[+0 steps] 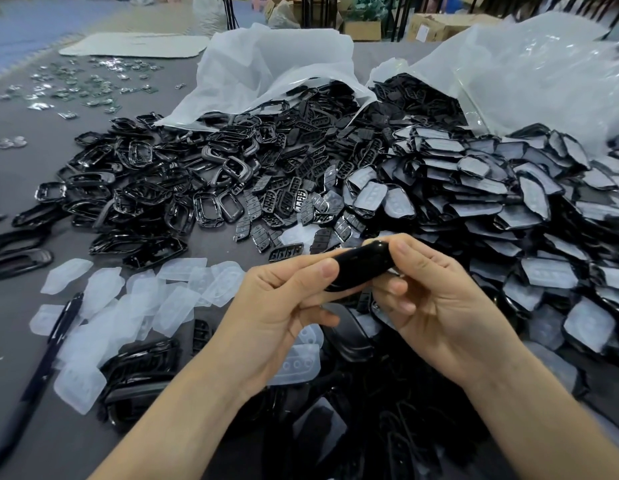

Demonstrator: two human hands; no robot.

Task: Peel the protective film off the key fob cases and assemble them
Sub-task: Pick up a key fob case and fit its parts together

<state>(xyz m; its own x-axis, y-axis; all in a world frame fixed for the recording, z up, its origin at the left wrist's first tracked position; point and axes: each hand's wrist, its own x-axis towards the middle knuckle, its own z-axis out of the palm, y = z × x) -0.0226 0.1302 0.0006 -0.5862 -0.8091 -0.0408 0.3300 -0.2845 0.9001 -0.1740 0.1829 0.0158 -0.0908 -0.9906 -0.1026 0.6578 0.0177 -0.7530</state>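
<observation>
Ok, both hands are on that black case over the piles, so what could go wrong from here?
1. The glossy black case is only pinched between the left hand and right hand. A slip could drop it into the dark parts heap below, where it may be hard to pick out again.
2. The loose peeled films lie right against that heap, so one might get swept in among the parts.

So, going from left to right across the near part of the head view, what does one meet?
Dark pen → peeled clear films → left hand → black key fob case → right hand → pile of film-covered cases.
</observation>
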